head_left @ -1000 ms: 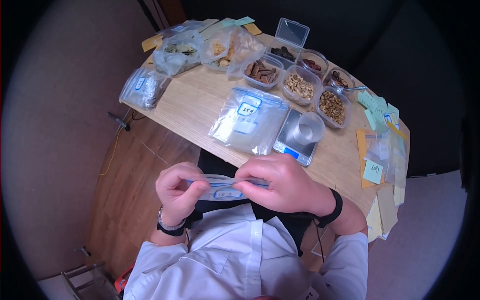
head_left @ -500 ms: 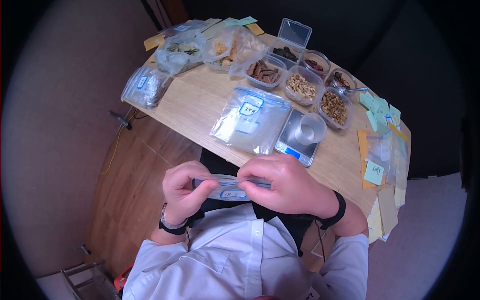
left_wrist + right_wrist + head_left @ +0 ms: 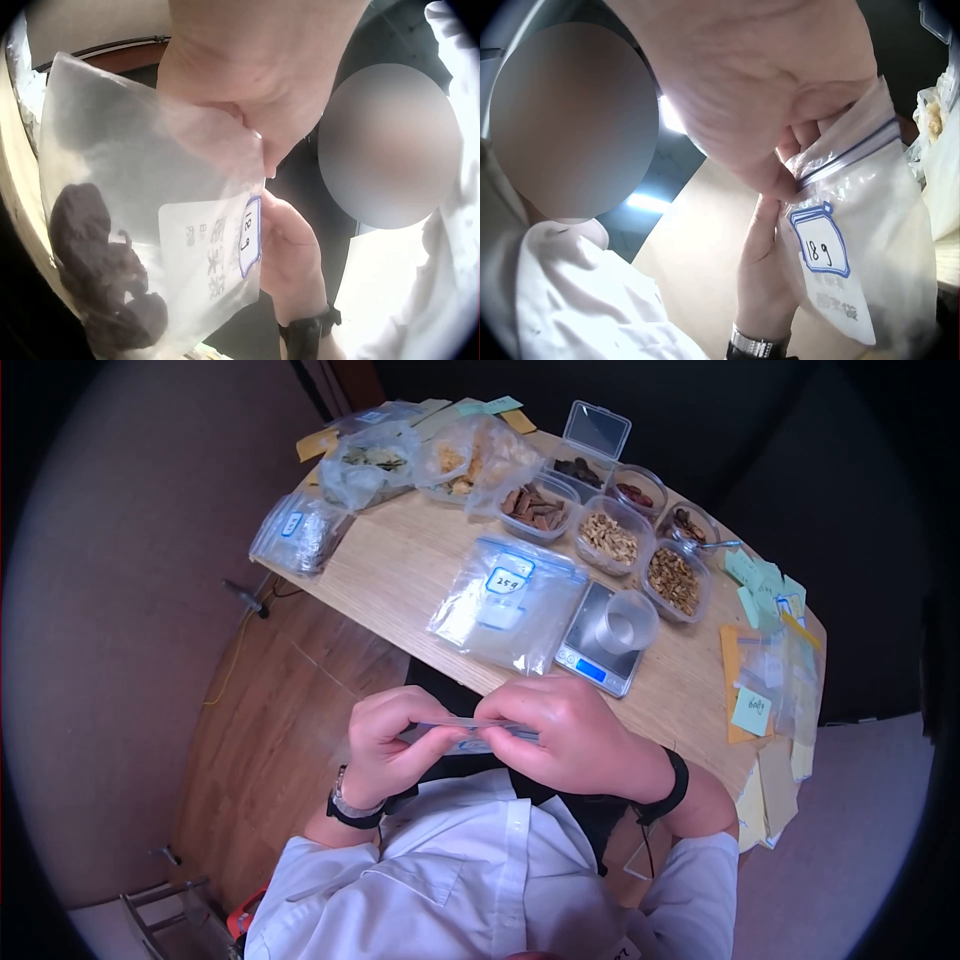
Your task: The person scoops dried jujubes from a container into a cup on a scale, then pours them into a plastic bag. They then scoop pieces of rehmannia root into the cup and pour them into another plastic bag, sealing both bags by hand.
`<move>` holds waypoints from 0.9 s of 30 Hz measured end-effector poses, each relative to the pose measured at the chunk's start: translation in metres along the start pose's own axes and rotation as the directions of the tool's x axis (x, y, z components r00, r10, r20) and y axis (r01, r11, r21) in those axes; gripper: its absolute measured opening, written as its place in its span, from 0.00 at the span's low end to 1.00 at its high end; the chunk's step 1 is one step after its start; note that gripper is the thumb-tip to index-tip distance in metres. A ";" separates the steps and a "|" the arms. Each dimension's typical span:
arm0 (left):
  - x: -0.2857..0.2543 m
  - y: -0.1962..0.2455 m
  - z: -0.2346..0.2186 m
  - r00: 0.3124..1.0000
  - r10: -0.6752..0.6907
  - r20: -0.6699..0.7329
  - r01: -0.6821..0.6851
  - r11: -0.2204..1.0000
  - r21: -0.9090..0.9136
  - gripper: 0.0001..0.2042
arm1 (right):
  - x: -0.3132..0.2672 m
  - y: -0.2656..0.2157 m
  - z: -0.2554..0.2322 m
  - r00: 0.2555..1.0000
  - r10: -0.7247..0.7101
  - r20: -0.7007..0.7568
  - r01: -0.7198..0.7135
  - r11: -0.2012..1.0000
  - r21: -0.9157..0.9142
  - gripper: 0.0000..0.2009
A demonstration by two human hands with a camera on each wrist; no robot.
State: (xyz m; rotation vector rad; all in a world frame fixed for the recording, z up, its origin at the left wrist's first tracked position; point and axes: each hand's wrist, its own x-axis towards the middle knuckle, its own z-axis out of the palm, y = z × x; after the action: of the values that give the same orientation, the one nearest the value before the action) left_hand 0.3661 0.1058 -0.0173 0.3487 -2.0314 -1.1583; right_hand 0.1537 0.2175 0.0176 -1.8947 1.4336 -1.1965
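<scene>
Both hands hold a clear zip-lock bag point(image 3: 885, 225) by its zip edge, in front of my shirt and below the table edge. A blue-framed label reading 18 g point(image 3: 823, 247) is on it, and dark lumpy pieces point(image 3: 105, 262) lie in the bottom of the bag in the left wrist view. My left hand point(image 3: 390, 740) pinches the edge between thumb and fingers. Close beside it, my right hand point(image 3: 570, 740) pinches the same edge. In the head view the hands hide most of the bag.
On the table, a flat zip-lock bag marked 25g point(image 3: 505, 610) lies beside a digital scale point(image 3: 590, 670) carrying a clear plastic cup point(image 3: 640, 622). Behind stand tubs of bark pieces point(image 3: 535, 510), pale chips point(image 3: 607, 538) and brown bits point(image 3: 674, 582). Paper notes point(image 3: 752, 712) lie at right.
My left hand has slid right along the bag's edge, closer to the right hand. The bag has tilted, so less of its label shows in the head view.
</scene>
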 end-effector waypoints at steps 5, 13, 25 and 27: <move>0.000 -0.002 -0.002 1.000 0.002 -0.002 -0.002 1.000 -0.025 0.05 | 0.000 0.000 -0.004 1.000 -0.028 -0.011 0.028 0.999 -0.038 0.02; -0.003 -0.005 -0.008 0.993 0.057 -0.105 -0.054 0.998 0.032 0.04 | 0.000 -0.002 -0.005 1.000 0.008 -0.015 -0.008 1.000 0.003 0.03; -0.002 -0.008 0.006 0.993 0.062 -0.102 -0.068 0.996 -0.060 0.04 | 0.002 0.001 -0.005 1.000 -0.025 0.004 0.025 0.999 0.021 0.03; 0.000 -0.009 0.007 0.997 0.032 -0.065 -0.038 0.996 -0.079 0.04 | 0.001 0.002 -0.006 0.999 -0.031 -0.006 0.031 0.999 0.036 0.03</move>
State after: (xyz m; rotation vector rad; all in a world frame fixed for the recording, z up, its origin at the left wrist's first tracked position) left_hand 0.3599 0.1055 -0.0270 0.3051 -1.9226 -1.1889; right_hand 0.1480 0.2164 0.0198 -1.8978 1.3812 -1.2347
